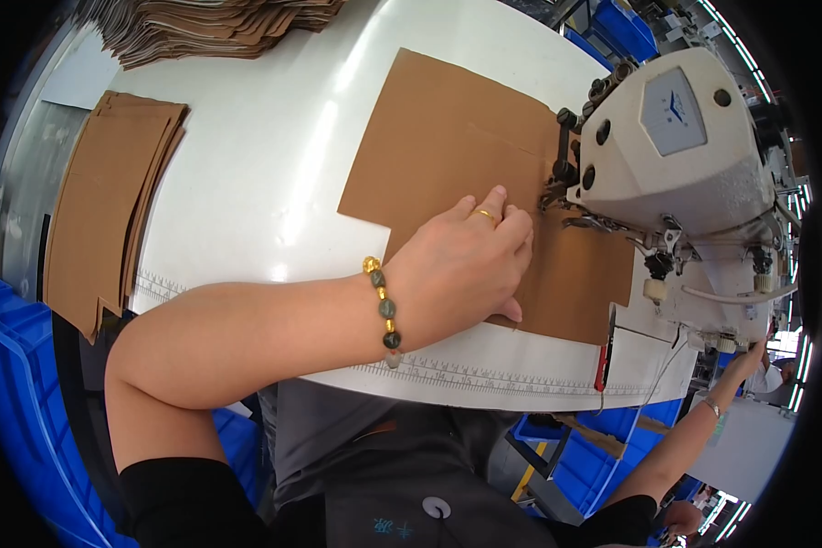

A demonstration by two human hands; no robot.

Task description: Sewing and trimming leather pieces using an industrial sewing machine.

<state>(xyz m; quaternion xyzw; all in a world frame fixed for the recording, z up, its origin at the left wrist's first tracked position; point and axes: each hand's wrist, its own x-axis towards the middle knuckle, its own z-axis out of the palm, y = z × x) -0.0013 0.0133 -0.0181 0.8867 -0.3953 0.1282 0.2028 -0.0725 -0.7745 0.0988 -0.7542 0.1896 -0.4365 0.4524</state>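
A brown flat panel [447, 128], apparently cloth, with notched corners lies on the white sewing table. Its right part runs beneath the needle and presser foot of a white sewing machine [676, 137]. My left hand [470, 256] rests palm down on the panel, just left of the foot, fingers slightly bent and the thumb apart; it holds nothing. A gold ring and a beaded bracelet are on it. My right arm reaches far to the right, and my right hand [755, 358] is at the lower side of the machine head. Its fingers are mostly hidden there.
More brown panels [110, 201] are stacked at the table's left edge, and a tall pile of brown pieces [210, 27] stands at the far left. A red-handled tool [603, 361] lies at the near edge by a printed ruler strip [484, 379]. Blue bins [18, 384] stand below.
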